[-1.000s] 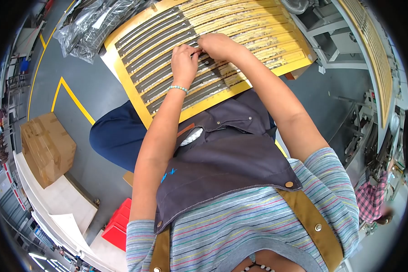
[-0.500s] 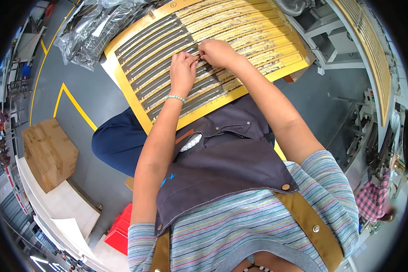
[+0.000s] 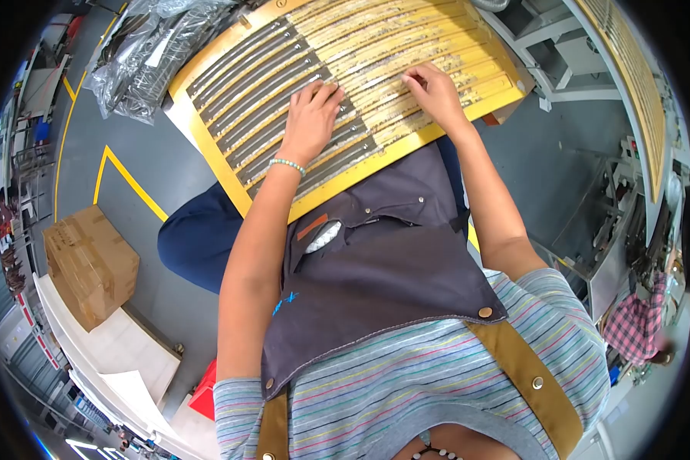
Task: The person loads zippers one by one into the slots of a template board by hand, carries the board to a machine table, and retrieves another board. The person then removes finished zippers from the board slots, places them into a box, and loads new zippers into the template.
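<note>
A yellow slotted board (image 3: 406, 142) slants across the top of the view, above my lap. Dark strips (image 3: 238, 121) with small shiny ends lie in the slots of its left part. The slots on the right show worn yellow surface. My left hand (image 3: 312, 119), with a beaded bracelet at the wrist, rests on the ends of the strips, fingers lying over them and slightly bent. Over the right part of the board is my right hand (image 3: 435, 93), thumb and fingers drawn together; anything between the fingertips is too small to make out.
Clear plastic bags (image 3: 157, 57) of dark pieces lie beyond the board's left corner. A cardboard box (image 3: 92, 264) stands on a white table (image 3: 142, 345) at left. On the right are a grey metal frame (image 3: 583, 96) and a person in a checked shirt (image 3: 636, 318).
My right hand has moved away from my left hand, to the right across the board. The left hand's fingers have loosened from a pinch and now lie on the strips.
</note>
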A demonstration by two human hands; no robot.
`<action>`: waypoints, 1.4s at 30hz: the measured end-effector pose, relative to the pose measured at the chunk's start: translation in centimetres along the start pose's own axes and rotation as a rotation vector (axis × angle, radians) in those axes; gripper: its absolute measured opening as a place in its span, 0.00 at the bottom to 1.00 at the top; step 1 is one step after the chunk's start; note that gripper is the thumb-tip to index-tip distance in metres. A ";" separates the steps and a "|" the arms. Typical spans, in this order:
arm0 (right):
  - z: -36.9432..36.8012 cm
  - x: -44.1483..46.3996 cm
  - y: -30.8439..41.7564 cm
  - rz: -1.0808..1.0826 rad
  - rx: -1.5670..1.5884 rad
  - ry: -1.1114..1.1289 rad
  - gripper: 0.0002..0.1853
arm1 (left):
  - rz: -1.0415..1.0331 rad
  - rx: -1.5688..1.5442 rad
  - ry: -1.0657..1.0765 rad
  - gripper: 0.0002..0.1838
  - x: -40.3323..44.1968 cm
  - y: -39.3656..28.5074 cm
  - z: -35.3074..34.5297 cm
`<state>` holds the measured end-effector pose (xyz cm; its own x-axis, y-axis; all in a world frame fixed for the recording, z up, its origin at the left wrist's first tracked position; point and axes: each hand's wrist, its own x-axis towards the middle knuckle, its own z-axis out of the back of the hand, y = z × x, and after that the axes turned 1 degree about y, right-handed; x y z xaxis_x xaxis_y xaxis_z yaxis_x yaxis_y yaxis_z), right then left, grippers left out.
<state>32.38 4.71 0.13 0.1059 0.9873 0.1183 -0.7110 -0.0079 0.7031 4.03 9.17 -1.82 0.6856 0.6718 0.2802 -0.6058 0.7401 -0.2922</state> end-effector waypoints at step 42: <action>-6.4 -4.4 6.5 0.258 -0.300 0.204 0.04 | 0.073 -0.349 0.084 0.16 -5.8 -3.6 1.6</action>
<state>22.80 1.28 -0.28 -0.2198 0.9703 0.1012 -0.8697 -0.2419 0.4303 1.56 2.62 -0.93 0.6849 0.7072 0.1756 -0.4899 0.6253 -0.6074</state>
